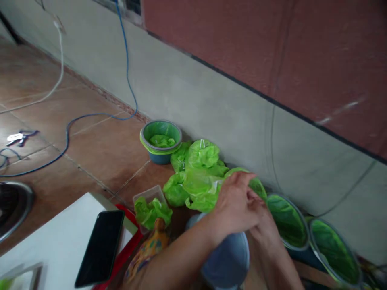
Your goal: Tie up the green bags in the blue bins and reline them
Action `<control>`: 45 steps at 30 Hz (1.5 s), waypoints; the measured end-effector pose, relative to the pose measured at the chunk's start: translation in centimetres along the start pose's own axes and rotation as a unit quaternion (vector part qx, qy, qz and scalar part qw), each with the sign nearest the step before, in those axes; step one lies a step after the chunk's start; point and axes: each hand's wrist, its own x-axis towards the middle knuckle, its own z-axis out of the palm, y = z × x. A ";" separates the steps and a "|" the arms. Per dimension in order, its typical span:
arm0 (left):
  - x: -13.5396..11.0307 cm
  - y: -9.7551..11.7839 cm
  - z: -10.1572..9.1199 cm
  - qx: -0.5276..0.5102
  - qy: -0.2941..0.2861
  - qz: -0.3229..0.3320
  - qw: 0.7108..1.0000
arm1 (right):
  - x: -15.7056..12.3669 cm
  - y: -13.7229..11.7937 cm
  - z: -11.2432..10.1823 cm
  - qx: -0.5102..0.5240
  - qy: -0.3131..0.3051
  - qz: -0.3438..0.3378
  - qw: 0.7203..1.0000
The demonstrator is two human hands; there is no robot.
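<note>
My left hand (234,203) and my right hand (266,225) meet over a blue bucket (226,257) on the floor. Both are closed on the edge of a green plastic bag (256,186) at the bucket's rim. A loose heap of green bags (196,177) lies just beyond my left hand against the wall. The fingers are partly blurred and overlap each other.
A lined blue bucket (161,141) stands by the wall at the left. Two more lined buckets (287,221) (334,251) sit at the right. A clear tub of green bags (151,207), a phone (101,247) on a white surface (60,237), cables (69,129) cross the tiled floor.
</note>
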 end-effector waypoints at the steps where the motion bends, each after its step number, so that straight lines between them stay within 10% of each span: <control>1: -0.2 -0.2 0.0 0.031 -0.029 0.010 0.999 | -0.5 -0.1 -2.0 0.053 -0.001 0.003 0.999; 7: -2.1 -1.1 3.8 0.163 -0.177 0.017 0.971 | -4.4 -0.7 -9.8 0.291 0.025 0.037 0.956; 16: -3.9 -2.4 9.1 0.106 -0.146 -0.045 0.983 | -10.3 4.8 -11.1 0.308 -0.001 0.034 0.951; 28: -1.7 -3.0 7.3 0.164 -0.085 -0.031 0.982 | -11.0 7.6 -16.0 0.305 0.102 0.062 0.945; 32: -1.8 -3.5 8.6 0.077 -0.035 -0.179 0.980 | -10.3 7.8 -16.2 0.385 0.146 0.085 0.907; 38: -4.6 -2.0 11.5 -0.036 -0.149 -0.406 0.901 | -8.7 8.4 -15.8 0.430 0.227 0.077 0.870; 42: -5.4 -1.2 12.6 -0.122 -0.223 -0.344 0.904 | -8.6 7.9 -14.8 0.490 0.194 0.079 0.846; 45: -5.0 -1.5 13.1 -0.125 -0.165 -0.287 0.935 | -8.9 7.5 -14.0 0.512 0.147 0.076 0.843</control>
